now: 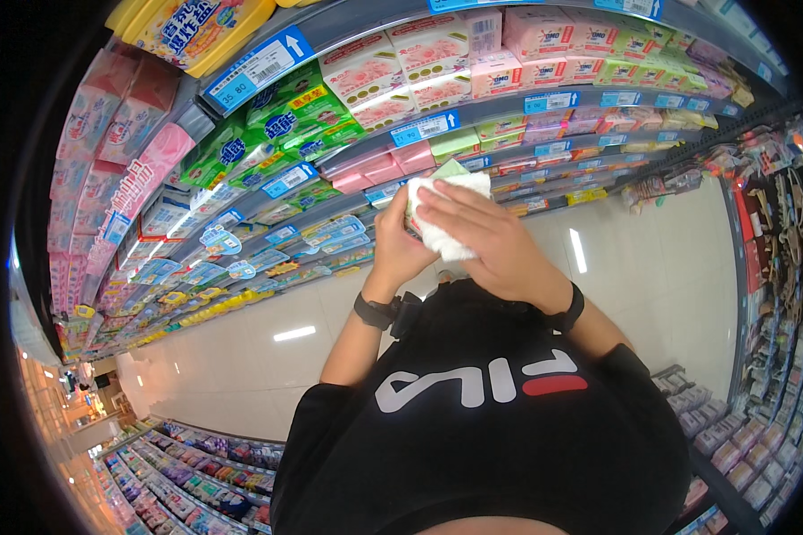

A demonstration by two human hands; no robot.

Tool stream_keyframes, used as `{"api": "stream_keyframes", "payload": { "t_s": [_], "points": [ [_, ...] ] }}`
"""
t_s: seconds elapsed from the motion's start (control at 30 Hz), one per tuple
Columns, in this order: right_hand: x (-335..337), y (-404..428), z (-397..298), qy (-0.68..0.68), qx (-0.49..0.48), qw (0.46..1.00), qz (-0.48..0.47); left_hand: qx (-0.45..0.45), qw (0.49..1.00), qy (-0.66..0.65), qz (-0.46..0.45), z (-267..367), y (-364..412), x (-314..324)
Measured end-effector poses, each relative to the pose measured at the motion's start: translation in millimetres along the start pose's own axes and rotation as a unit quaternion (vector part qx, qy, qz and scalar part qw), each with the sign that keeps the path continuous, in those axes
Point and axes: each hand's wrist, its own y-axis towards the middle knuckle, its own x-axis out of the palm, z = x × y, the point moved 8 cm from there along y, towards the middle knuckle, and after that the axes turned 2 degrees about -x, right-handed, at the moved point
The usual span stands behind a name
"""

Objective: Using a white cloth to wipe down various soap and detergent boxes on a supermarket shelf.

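Observation:
Before my chest, my left hand (401, 237) grips a small pack of green and white packaging (450, 170), mostly hidden behind a white cloth (452, 241). My right hand (485, 234) presses that cloth against the pack's face, fingers spread flat over it. A green corner of the pack shows above the cloth. Just beyond the hands runs a shelf with pink packs (411, 156) and green packs (456, 145). Each wrist wears a black band.
Tiered shelves curve across the front, with green soap packs (288, 114), pink-and-white boxes (435, 60) and blue-edged price tags (425, 127). A pale tiled floor (241, 361) lies below. Hangers (793, 227) hang at the right, and more stocked shelves (194, 475) stand behind.

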Motion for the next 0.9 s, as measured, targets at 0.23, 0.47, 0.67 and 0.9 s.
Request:
{"api": "stream_keyframes", "payload": {
  "t_s": [0.23,0.47,0.67,0.9],
  "points": [
    [-18.2,-5.5,3.4,-0.066,-0.066,0.995,0.034,0.051,0.998,-0.023,0.005,11.5,-16.1,-5.4],
    [-28.2,-25.1,73.5,0.203,0.129,0.963,0.119,0.074,0.996,-0.036,-0.025,32.5,-9.5,-4.5],
    [24.7,-57.9,121.2,0.506,0.335,0.773,0.184,0.073,0.990,-0.107,-0.057,31.5,-9.0,6.1],
    [35.0,-55.4,109.8,0.577,0.325,0.716,0.220,0.030,0.990,-0.140,0.019,15.8,-13.9,5.5]
  ]
}}
